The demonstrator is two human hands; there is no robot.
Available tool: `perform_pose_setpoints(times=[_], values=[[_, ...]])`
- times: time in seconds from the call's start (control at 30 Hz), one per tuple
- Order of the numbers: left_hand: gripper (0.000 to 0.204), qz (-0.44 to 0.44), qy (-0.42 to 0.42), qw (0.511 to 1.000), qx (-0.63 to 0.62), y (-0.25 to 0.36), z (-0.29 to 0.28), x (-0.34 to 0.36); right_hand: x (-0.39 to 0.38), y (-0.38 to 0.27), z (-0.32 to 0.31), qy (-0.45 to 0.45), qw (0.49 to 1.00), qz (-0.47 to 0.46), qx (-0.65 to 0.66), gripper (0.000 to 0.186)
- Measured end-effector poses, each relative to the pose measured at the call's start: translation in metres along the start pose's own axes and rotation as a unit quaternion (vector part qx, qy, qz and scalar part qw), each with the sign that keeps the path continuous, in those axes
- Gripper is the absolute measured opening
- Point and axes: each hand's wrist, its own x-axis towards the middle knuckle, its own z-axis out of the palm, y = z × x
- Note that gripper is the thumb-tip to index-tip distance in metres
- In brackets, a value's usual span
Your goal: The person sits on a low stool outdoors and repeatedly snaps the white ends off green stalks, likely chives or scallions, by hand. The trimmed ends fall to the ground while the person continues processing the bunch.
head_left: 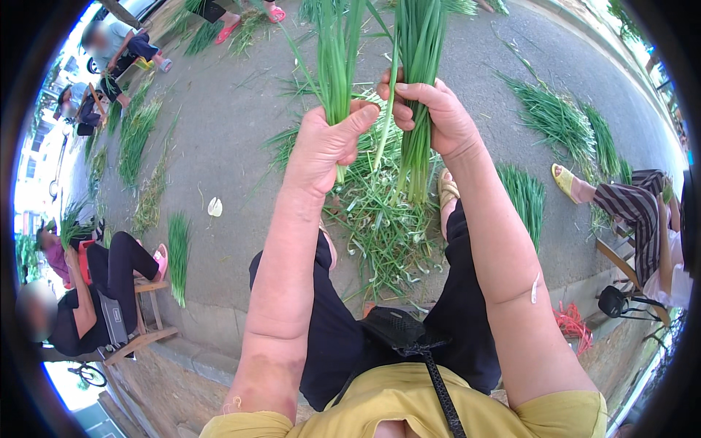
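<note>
My left hand [325, 146] is closed around a small bunch of garlic chives [337, 77], its leaves pointing up and away from me. A thicker bunch of garlic chives [422, 55] is gripped in my right hand [442, 117], with pale stem ends hanging below the palm. Between the two bunches, a single stalk [387, 128] lies at the thumb and fingers of my right hand. The hands are close together but apart. Below them, a loose heap of chive trimmings [383, 233] covers the ground between my feet.
Neat chive bundles [523, 204] lie beside my right foot and another bundle [177, 255] at the left. Larger chive piles [551, 120] spread at the far right. Several people sit around on low wooden seats. Red string [573, 327] and a black bag [619, 301] are at the right.
</note>
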Motion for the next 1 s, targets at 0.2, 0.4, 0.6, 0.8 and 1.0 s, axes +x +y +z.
perform_pose_setpoints(times=[0.2, 0.4, 0.6, 0.8, 1.0], values=[[0.015, 0.005, 0.046, 0.998, 0.047, -0.008, 0.000, 0.002, 0.000, 0.001, 0.007, 0.012, 0.999, 0.006, -0.040, 0.024], [0.016, -0.002, 0.033, 0.999, 0.026, -0.007, -0.003, 0.002, 0.001, 0.001, 0.005, 0.028, 0.997, 0.001, -0.072, 0.022], [0.018, -0.023, 0.000, 1.000, -0.011, -0.003, -0.007, 0.000, -0.001, -0.004, 0.004, 0.050, 0.996, 0.002, -0.078, 0.025], [0.014, -0.033, -0.005, 0.999, -0.012, 0.002, -0.016, -0.005, -0.001, -0.011, -0.010, 0.057, 0.997, -0.018, -0.054, 0.021], [0.016, -0.035, -0.012, 0.999, -0.001, 0.005, -0.020, -0.008, -0.005, -0.021, -0.020, 0.061, 0.996, -0.038, -0.055, 0.024]])
